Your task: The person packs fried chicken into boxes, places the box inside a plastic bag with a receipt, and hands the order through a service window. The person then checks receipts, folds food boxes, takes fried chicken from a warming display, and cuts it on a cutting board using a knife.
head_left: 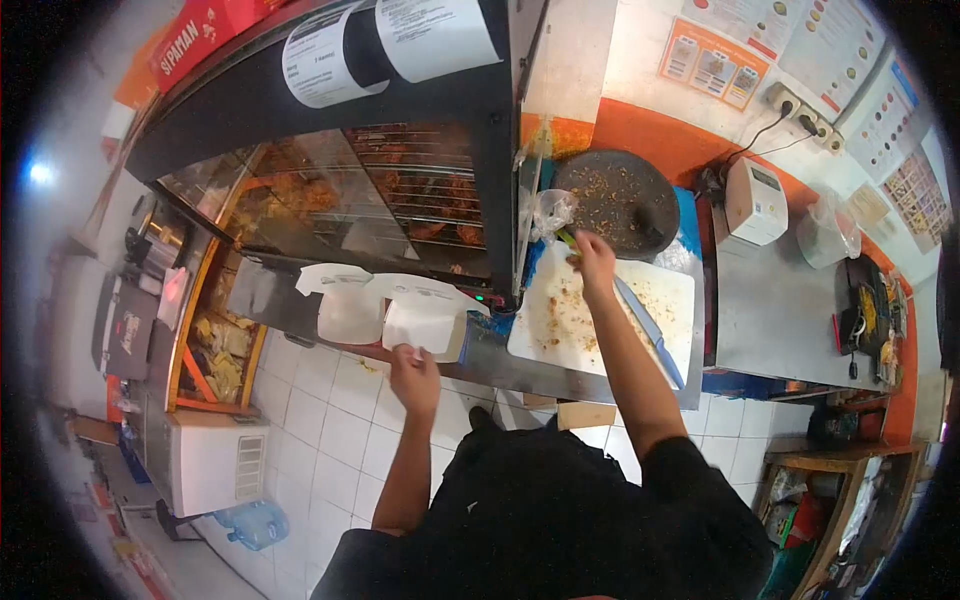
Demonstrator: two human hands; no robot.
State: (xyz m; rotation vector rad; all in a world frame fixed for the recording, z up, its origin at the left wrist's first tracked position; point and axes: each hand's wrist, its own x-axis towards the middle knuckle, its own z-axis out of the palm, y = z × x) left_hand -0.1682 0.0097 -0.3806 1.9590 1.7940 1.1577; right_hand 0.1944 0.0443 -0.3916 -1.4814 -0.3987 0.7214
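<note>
My left hand (414, 380) is closed in a pinch at the front edge of an open white paper food box (425, 325). A small pale thing shows at its fingertips, too small to name. Beside that box is another open white box (350, 322), its lid flap raised. Over the back of the white cutting board (555, 320), my right hand (597, 262) is closed around a thin green thing (567, 238), mostly hidden by the fingers. A clear plastic bag (552, 212) lies just beyond it. A knife (640, 315) with a blue handle rests on the board among crumbs.
A round dark stone mortar (615, 200) with bits in it stands behind the board. The glass display case (400, 190) holds fried food on racks. To the right, a steel counter (765, 320) carries a small white printer (755, 202). A blue water jug (255, 525) is on the tiled floor.
</note>
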